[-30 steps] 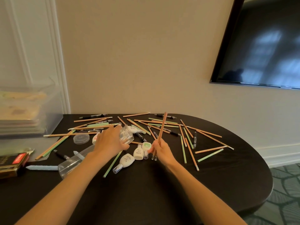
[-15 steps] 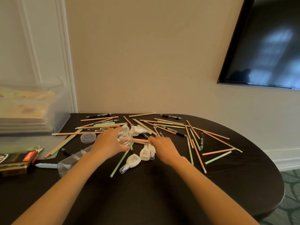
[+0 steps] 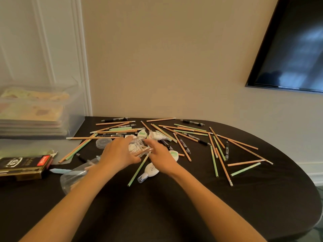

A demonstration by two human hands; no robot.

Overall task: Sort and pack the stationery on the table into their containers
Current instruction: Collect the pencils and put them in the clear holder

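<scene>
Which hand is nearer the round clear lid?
Left. The left hand is close beside the round clear lid, just to its right. The right hand is farther right, beyond the clear container.

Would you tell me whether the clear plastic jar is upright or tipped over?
Tipped: the clear plastic jar lies sideways, gripped by the left hand, low over the dark table.

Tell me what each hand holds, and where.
Left hand grips the clear container round its side. Right hand is beside it; its hold cannot be told.
</scene>
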